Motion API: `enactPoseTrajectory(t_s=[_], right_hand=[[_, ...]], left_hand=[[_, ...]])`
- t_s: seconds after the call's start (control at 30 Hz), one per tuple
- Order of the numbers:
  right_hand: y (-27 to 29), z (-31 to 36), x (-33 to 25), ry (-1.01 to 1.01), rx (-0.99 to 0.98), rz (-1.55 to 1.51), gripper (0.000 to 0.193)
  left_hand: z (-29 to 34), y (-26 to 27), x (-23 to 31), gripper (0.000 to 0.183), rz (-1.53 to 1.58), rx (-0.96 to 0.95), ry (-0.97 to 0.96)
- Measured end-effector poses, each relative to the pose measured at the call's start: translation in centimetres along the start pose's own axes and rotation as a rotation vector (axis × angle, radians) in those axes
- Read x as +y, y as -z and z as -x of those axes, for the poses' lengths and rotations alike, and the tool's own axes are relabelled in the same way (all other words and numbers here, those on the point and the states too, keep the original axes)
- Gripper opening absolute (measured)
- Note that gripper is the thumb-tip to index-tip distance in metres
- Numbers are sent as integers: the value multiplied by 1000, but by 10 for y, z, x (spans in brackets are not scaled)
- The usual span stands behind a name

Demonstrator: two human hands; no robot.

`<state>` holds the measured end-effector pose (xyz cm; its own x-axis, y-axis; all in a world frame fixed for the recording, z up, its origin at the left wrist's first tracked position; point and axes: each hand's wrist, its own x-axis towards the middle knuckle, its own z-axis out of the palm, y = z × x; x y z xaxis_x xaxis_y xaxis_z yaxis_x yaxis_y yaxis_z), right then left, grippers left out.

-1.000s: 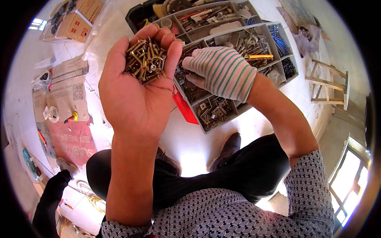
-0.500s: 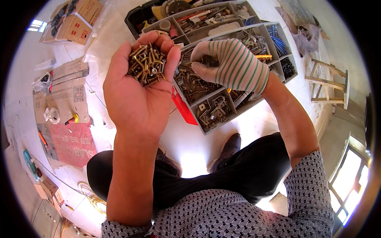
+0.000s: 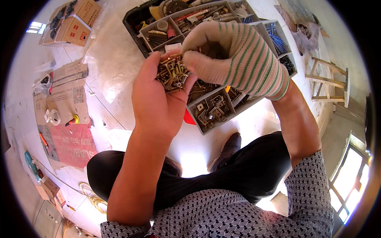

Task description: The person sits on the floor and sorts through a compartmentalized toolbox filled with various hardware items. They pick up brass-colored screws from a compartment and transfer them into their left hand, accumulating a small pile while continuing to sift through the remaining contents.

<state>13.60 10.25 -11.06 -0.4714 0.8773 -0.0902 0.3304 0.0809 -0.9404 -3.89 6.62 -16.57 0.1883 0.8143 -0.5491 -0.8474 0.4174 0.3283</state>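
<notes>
My bare left hand (image 3: pixel 158 101) is cupped palm up, fingers curled round a heap of brass-coloured screws (image 3: pixel 171 75). Over the heap's right edge comes my right hand (image 3: pixel 242 59), in a white knit glove with green stripes. Its thumb and forefinger are pinched together at the screws; whatever lies between the tips is too small to make out. Below both hands is a grey compartment organizer (image 3: pixel 234 113) with loose screws, brackets and other fittings, partly hidden by the glove. Small metal brackets (image 3: pixel 212 113) fill its near compartment.
A black toolbox (image 3: pixel 133 23) with a circular saw blade (image 3: pixel 174 7) lies behind the organizer. To the right stands a wooden stool (image 3: pixel 329 82). Flattened cardboard (image 3: pixel 63 99), a strapped carton (image 3: pixel 71 27) and a coiled yellow cable (image 3: pixel 93 198) are on the left.
My left hand has moved right with the screws, over the organizer's left part. My gloved right hand has risen from the compartments and come left to the heap.
</notes>
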Motion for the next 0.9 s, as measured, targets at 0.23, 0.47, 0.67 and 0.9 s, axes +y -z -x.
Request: enactPoseTrajectory(t_s=[0.23,0.47,0.67,0.9], right_hand=[[-10,1,1,-27,-71,87,25],[-10,0,3,5,-27,191,28],[-8,0,6,8,-3,175,29],[-4,0,6,46,41,211,29]], left_hand=[[1,-1,-8,29,-55,-50,29],[4,-6,-9,28,-30,-25,31],[2,-2,-9,27,15,-44,47],[1,5,-7,23,92,-126,61]])
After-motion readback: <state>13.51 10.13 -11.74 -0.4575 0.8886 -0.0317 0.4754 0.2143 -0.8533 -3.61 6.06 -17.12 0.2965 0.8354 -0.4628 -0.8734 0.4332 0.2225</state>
